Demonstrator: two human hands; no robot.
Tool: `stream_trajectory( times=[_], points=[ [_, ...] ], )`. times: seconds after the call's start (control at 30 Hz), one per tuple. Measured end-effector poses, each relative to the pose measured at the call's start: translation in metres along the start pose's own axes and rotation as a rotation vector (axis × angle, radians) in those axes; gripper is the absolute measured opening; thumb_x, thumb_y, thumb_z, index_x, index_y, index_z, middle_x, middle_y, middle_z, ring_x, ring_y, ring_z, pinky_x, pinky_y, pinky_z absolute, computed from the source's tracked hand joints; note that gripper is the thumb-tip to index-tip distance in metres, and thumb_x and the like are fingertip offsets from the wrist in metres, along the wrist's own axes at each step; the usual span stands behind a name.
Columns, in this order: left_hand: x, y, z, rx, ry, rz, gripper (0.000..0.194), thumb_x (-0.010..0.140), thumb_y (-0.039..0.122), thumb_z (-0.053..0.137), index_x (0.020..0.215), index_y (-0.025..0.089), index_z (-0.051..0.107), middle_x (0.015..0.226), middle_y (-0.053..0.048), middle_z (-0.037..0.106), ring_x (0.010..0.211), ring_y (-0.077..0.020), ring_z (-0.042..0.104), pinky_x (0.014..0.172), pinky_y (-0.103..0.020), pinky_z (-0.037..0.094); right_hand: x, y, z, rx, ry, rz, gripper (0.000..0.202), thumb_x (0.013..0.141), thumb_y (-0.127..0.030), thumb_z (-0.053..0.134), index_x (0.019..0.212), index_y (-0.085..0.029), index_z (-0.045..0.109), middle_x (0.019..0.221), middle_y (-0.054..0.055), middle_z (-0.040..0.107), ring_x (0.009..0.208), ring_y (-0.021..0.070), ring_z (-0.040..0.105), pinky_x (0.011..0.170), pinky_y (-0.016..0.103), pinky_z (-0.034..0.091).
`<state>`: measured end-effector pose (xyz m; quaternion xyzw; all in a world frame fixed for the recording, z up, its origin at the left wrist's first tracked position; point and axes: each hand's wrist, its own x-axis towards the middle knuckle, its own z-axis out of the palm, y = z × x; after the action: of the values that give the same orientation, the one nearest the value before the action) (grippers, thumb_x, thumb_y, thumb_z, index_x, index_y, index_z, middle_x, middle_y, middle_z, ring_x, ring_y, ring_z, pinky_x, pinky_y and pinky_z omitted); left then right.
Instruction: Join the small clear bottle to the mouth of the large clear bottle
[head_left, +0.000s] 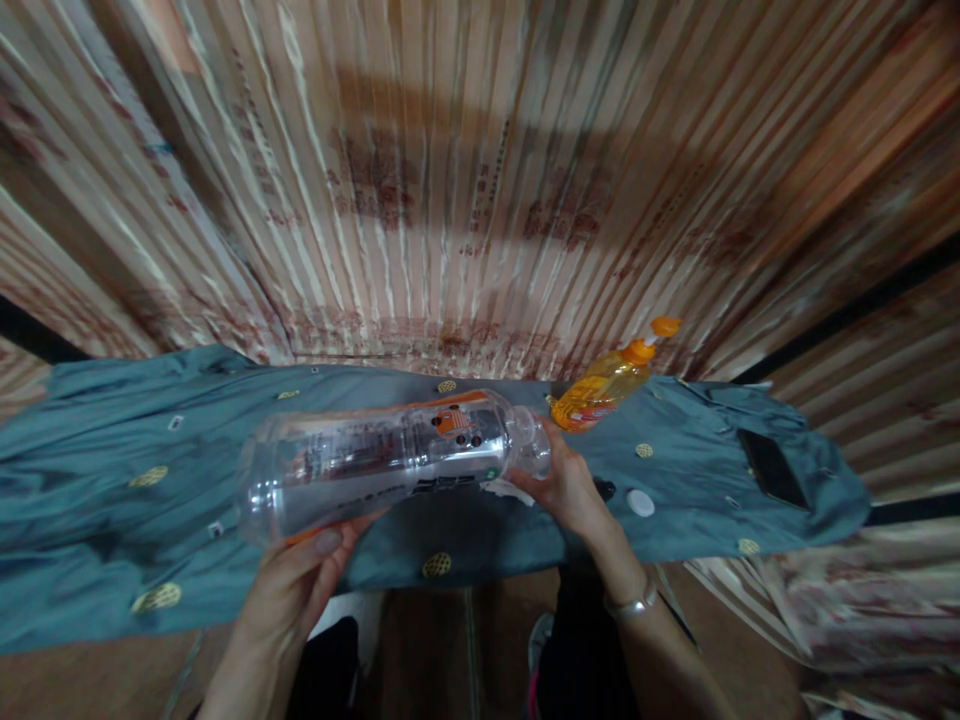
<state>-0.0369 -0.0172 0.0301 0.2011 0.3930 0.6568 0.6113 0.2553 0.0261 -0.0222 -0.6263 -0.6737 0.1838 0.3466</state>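
A large clear plastic jar with printed labels lies on its side between my two hands, its neck pointing right. My left hand grips it from below near the wide left end, thumb along the near side. Around the neck at the right, my right hand is closed. Something white and crumpled shows beneath the neck; what it is I cannot tell. Just beyond my right hand stands a pump bottle with yellow-orange liquid and an orange pump head. Near my right wrist lies a round white lid.
A teal cloth with yellow motifs covers the long narrow table. A black phone lies toward its right end. A small dark object sits beside the lid. Pleated, patterned curtains hang close behind and at the sides.
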Motion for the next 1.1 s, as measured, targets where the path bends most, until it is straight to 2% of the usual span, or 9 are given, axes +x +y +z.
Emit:
stream_trajectory(
  times=[0.13,0.23,0.47,0.63,0.8,0.93,1.03,1.1],
  points=[
    [-0.0002,-0.0002,0.0008,-0.002,0.006,0.005,0.066,0.052,0.02,0.099,0.114,0.026,0.08,0.117,-0.006,0.083,0.118,-0.0378,0.074,0.095,-0.046,0.066,0.0,0.0006,0.0007,-0.013,0.002,0.001,0.078,0.078,-0.032,0.084,0.148,-0.021,0.05,0.136,0.014,0.072,0.121,0.0349,0.073,0.102,0.048,0.06],
    [-0.0007,-0.0003,0.0012,0.001,0.033,0.0,0.071,0.048,0.02,0.101,0.115,0.03,0.079,0.115,-0.004,0.084,0.121,-0.0387,0.073,0.096,-0.047,0.066,0.0003,0.0007,0.0005,-0.014,0.002,-0.002,0.077,0.078,-0.032,0.083,0.148,-0.022,0.05,0.137,0.013,0.072,0.121,0.0342,0.073,0.102,0.048,0.06],
    [0.0005,-0.0016,-0.0028,-0.009,0.02,-0.023,0.069,0.05,0.02,0.099,0.116,0.027,0.08,0.114,-0.004,0.084,0.129,-0.0385,0.068,0.107,-0.048,0.059,0.0001,0.0024,-0.0004,0.002,0.001,-0.019,0.077,0.078,-0.034,0.082,0.147,-0.019,0.05,0.137,0.015,0.072,0.122,0.0352,0.072,0.103,0.048,0.06],
    [0.0017,-0.0017,-0.005,0.006,0.03,-0.012,0.067,0.051,0.017,0.098,0.114,0.028,0.081,0.108,-0.004,0.085,0.111,-0.0364,0.077,0.097,-0.047,0.065,0.0002,0.0005,-0.0006,-0.002,0.003,-0.016,0.076,0.078,-0.034,0.083,0.146,-0.021,0.052,0.137,0.014,0.072,0.122,0.0349,0.072,0.104,0.049,0.059],
    [0.0006,-0.0007,-0.0017,-0.012,0.02,-0.001,0.073,0.05,0.017,0.099,0.119,0.029,0.078,0.112,-0.003,0.084,0.12,-0.0379,0.073,0.104,-0.05,0.061,0.0004,-0.0017,-0.0016,0.004,-0.005,-0.017,0.073,0.078,-0.032,0.083,0.144,-0.02,0.053,0.135,0.013,0.073,0.12,0.0342,0.073,0.101,0.047,0.061],
    [0.0004,-0.0005,-0.0013,0.0,0.008,-0.012,0.068,0.052,0.018,0.099,0.117,0.026,0.079,0.114,-0.006,0.084,0.122,-0.0394,0.072,0.102,-0.051,0.062,0.0007,-0.0018,-0.0013,-0.005,0.012,-0.022,0.073,0.078,-0.031,0.083,0.144,-0.021,0.054,0.131,0.012,0.075,0.117,0.0336,0.075,0.099,0.046,0.062],
    [0.0001,-0.0005,-0.0014,-0.014,0.023,0.0,0.072,0.051,0.017,0.099,0.119,0.029,0.079,0.114,-0.004,0.084,0.121,-0.0389,0.072,0.1,-0.05,0.064,0.001,-0.0018,-0.0013,-0.009,0.006,-0.03,0.072,0.077,-0.03,0.083,0.143,-0.022,0.055,0.132,0.011,0.075,0.117,0.0337,0.075,0.099,0.046,0.062],
    [-0.0003,-0.0003,-0.0011,-0.022,0.026,0.006,0.073,0.049,0.016,0.099,0.118,0.031,0.079,0.116,-0.004,0.083,0.118,-0.0381,0.074,0.094,-0.046,0.067,0.001,-0.0016,-0.0015,-0.011,0.005,-0.033,0.072,0.078,-0.031,0.083,0.143,-0.022,0.054,0.133,0.012,0.074,0.118,0.0343,0.074,0.099,0.047,0.062]
  ],
)
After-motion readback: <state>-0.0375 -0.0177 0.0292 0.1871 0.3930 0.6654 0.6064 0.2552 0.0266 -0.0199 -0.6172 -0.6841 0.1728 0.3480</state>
